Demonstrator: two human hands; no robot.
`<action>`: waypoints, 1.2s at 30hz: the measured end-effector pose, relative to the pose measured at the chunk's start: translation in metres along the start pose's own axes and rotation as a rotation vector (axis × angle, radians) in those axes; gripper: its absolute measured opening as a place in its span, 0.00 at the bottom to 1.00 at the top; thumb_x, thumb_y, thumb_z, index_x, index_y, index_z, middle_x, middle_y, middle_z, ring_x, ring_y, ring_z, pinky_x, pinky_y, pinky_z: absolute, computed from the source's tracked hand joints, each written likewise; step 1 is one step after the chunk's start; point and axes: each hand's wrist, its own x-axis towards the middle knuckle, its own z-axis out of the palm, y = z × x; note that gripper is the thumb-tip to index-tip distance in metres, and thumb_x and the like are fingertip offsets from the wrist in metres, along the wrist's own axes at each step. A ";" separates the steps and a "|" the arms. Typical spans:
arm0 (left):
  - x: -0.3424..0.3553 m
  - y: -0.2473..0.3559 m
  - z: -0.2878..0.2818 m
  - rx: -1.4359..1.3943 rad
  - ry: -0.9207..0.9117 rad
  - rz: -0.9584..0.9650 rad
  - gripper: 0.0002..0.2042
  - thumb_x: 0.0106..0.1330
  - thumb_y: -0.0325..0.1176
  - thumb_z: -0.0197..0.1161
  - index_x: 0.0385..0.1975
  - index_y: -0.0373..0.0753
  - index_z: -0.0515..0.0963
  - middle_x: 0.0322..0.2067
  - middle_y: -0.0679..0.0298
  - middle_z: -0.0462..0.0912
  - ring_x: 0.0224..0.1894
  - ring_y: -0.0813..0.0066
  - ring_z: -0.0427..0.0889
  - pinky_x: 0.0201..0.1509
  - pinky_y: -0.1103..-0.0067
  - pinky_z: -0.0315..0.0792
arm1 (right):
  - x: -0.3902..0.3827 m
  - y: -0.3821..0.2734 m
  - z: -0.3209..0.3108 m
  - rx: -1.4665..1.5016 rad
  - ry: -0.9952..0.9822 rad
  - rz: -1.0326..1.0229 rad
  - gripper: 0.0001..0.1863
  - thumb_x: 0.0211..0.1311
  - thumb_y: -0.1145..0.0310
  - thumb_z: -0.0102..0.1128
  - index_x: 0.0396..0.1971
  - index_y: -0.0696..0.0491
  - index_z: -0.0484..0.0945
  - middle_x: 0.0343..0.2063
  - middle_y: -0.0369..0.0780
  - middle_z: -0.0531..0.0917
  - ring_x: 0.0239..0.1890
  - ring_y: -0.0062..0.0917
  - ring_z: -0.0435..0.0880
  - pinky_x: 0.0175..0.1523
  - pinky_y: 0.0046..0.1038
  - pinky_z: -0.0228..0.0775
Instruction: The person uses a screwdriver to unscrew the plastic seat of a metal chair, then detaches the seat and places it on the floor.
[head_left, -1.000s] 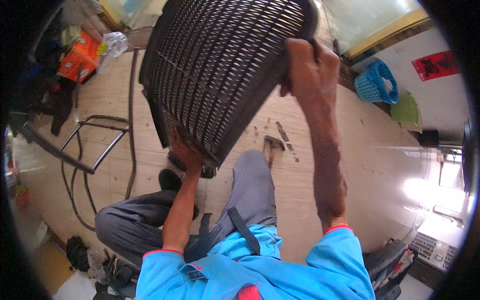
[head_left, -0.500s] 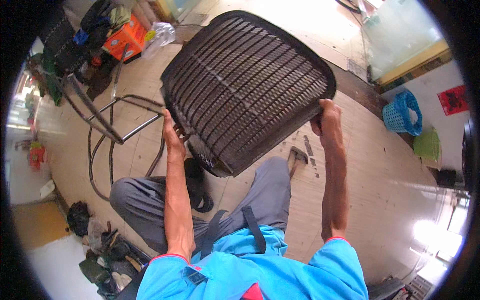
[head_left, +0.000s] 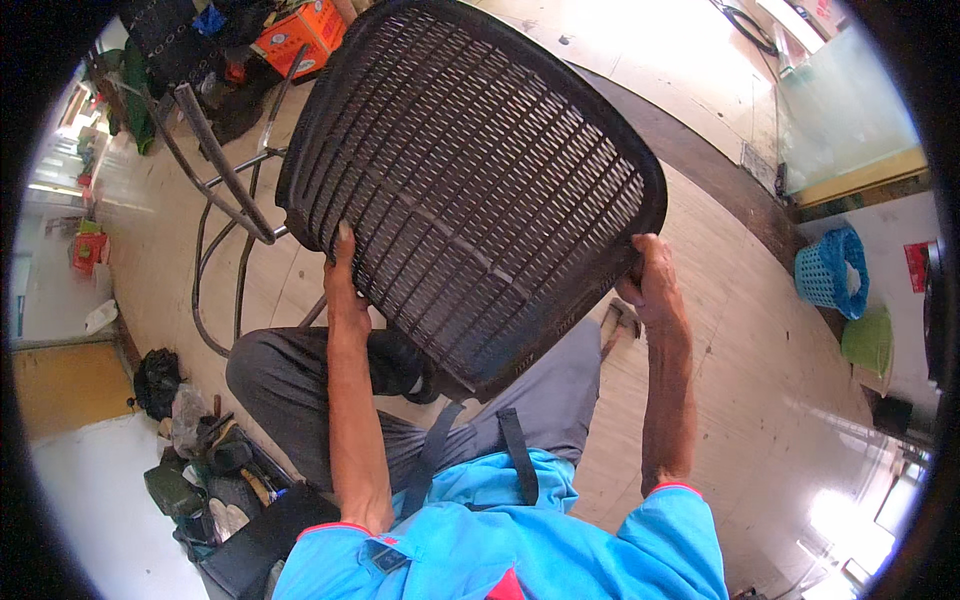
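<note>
A wide black slatted chair panel, with rounded corners and narrow see-through gaps, is held up in front of me, tilted. My left hand is closed on its near left edge, thumb on the upper face and the other fingers partly hidden. At the right corner my right hand grips the rim, fingers bent around it. Left of the panel a bent metal tube chair frame rests on the floor, partly covered by the panel. A hammer lies by my right knee, partly hidden.
An orange box stands at the far left among dark items. Along the right wall are a blue basket and a green bin. Tools and bags crowd the lower left. A dark threshold strip crosses the floor behind the panel.
The chair panel has come closer to me and turned its slatted face further into view. Both hands keep their hold on it. The whole view has shifted slightly.
</note>
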 end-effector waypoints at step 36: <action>0.005 -0.020 -0.083 0.638 0.366 0.237 0.44 0.42 0.50 0.82 0.53 0.24 0.71 0.48 0.49 0.80 0.49 0.61 0.80 0.57 0.72 0.72 | 0.035 0.326 0.230 0.047 -0.531 0.802 0.24 0.73 0.51 0.33 0.33 0.58 0.69 0.15 0.43 0.74 0.11 0.29 0.73 0.11 0.32 0.61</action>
